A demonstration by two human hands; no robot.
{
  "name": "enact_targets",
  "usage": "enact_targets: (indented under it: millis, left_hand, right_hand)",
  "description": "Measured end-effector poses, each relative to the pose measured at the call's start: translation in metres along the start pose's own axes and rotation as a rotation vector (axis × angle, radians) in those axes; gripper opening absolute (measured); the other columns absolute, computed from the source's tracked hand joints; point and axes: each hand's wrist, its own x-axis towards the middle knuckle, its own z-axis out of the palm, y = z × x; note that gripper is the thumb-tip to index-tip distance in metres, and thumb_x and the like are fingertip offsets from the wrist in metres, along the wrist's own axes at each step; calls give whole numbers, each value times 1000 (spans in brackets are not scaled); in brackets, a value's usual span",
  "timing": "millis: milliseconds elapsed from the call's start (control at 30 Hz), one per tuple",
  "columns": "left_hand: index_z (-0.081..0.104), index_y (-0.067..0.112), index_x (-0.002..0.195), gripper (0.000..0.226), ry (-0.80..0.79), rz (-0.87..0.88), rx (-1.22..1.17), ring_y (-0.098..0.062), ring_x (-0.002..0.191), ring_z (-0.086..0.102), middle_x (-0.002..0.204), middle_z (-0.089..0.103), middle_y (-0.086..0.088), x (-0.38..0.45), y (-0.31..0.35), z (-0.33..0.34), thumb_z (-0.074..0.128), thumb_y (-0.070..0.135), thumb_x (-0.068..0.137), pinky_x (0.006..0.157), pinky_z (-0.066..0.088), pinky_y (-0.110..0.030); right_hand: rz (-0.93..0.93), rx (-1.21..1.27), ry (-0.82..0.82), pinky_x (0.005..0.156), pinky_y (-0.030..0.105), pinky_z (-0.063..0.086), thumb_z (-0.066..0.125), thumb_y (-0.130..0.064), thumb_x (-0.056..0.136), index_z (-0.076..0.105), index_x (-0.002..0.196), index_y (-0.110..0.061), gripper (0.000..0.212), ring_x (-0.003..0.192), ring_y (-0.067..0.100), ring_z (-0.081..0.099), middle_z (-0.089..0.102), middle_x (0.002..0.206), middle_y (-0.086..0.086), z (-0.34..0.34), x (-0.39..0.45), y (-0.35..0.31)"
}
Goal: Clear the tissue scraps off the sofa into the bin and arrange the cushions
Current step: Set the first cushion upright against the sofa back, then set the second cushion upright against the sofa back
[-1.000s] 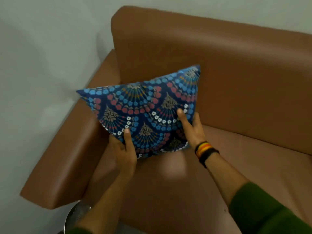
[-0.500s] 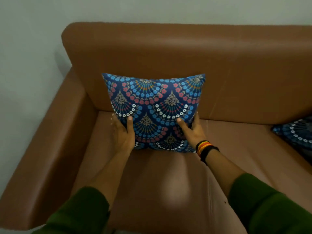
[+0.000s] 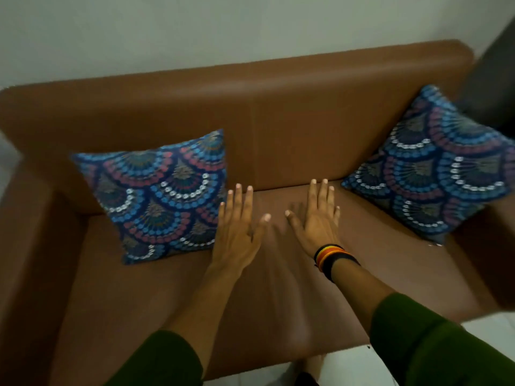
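Observation:
Two blue patterned cushions lean against the back of a brown sofa (image 3: pixel 292 129). The left cushion (image 3: pixel 158 193) stands at the left end, the right cushion (image 3: pixel 434 174) sits cornerwise at the right end. My left hand (image 3: pixel 239 229) hovers flat over the seat just right of the left cushion, fingers spread, holding nothing. My right hand (image 3: pixel 315 215), with striped bands on its wrist, is spread flat beside it over the middle of the seat, apart from the right cushion. No tissue scraps or bin show in view.
The sofa's left armrest (image 3: pixel 25 246) and right armrest (image 3: pixel 501 246) bound the seat. A pale wall (image 3: pixel 223 32) stands behind the back. White floor (image 3: pixel 348 366) shows at the front edge, with my foot below.
Both hands have let go of the left cushion, which now leans against the back. They have moved right, over the seat's middle. The view has swung right, showing the second cushion fully.

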Motion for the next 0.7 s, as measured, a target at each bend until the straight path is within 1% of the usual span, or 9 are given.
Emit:
enact_targets:
  millis: [100,200,267,333,400,467,500,567,700]
  left_hand:
    - [9,24,167,77,-9,71,-15,-19,163,-2,176,1,-1,33,45,32,18,66,103,132,2,-42]
    - [12,25,167,80,-62,113,-54,-17,163,0,176,2,0,72,100,73,14,70,101,132,4,-40]
    - [14,24,166,83,-107,116,-97,-16,162,2,176,5,1,101,137,105,13,73,99,132,6,-42]
    - [14,27,166,91,-171,71,-171,-13,162,4,176,10,4,131,178,135,11,81,94,133,9,-41]
    - [12,32,166,91,-253,-13,-264,-13,161,9,175,14,6,159,217,162,15,84,92,130,12,-40]
    - [8,34,166,85,-309,-78,-339,-18,161,13,175,14,4,187,250,184,23,81,95,127,17,-42]
    - [7,33,166,85,-318,-106,-374,-20,160,15,175,14,3,200,264,193,26,79,96,127,18,-44]
    - [7,30,166,88,-319,-150,-438,-21,160,17,175,14,2,227,288,206,29,78,97,130,18,-46]
    - [7,34,166,92,-401,-213,-498,-23,160,18,175,14,4,262,309,216,27,84,92,130,19,-50]
  right_hand:
    - [210,118,61,121,56,8,46,-59,95,-6,157,-18,91,152,27,-12,-14,166,8,-34,9,74]
    - [431,330,163,123,49,10,46,-62,93,0,158,-16,92,153,26,-6,-8,167,8,-63,16,153]
    - [594,449,232,123,48,12,42,-71,88,3,158,-15,98,153,26,0,-1,167,8,-80,26,202]
    - [697,569,315,123,50,19,46,-71,86,4,157,-13,101,152,28,11,7,166,9,-97,41,246]
    - [705,697,403,119,50,29,56,-62,88,10,157,-17,95,148,30,26,19,163,6,-111,56,285]
    - [711,801,449,117,44,33,63,-58,86,15,155,-24,91,142,28,36,29,159,3,-122,71,314]
    - [730,845,451,116,42,33,65,-58,85,14,155,-27,92,141,27,38,30,158,2,-126,78,325]
    - [743,903,435,116,47,36,66,-60,83,11,155,-31,95,140,26,40,32,158,0,-128,89,343]
    - [724,881,386,113,50,40,66,-71,76,14,153,-36,99,136,23,44,36,155,-4,-122,90,362]
